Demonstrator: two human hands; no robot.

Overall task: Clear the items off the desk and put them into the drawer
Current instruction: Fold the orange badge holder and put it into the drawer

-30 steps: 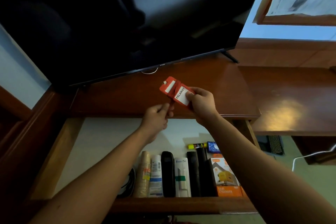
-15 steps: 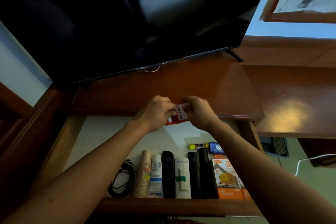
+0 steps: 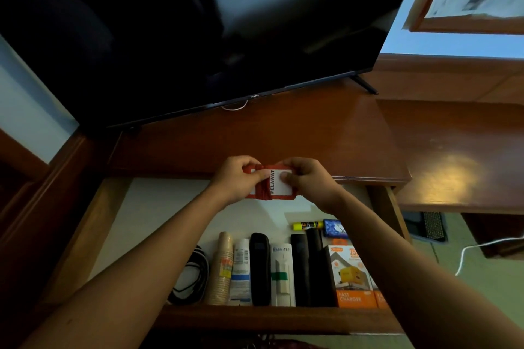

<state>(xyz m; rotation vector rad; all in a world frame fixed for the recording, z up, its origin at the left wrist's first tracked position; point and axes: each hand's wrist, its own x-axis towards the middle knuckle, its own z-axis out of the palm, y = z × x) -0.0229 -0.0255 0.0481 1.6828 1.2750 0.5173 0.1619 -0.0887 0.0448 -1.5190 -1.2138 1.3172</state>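
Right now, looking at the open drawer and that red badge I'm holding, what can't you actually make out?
All from the head view:
- Red badge: the left hand and right hand cover both ends; only "PELAWAT" reads.
- Blue packet: partly hidden by the right forearm, print too small.
- Fast charger box: its right side is hidden by that forearm.
- Paper cups: count indistinct in dim light.
- Drawer: near corners are covered by both arms.

Dim room; a warm glare sits on my desk (image 3: 453, 176) at its right end, the edges bow, and the far corners blur.
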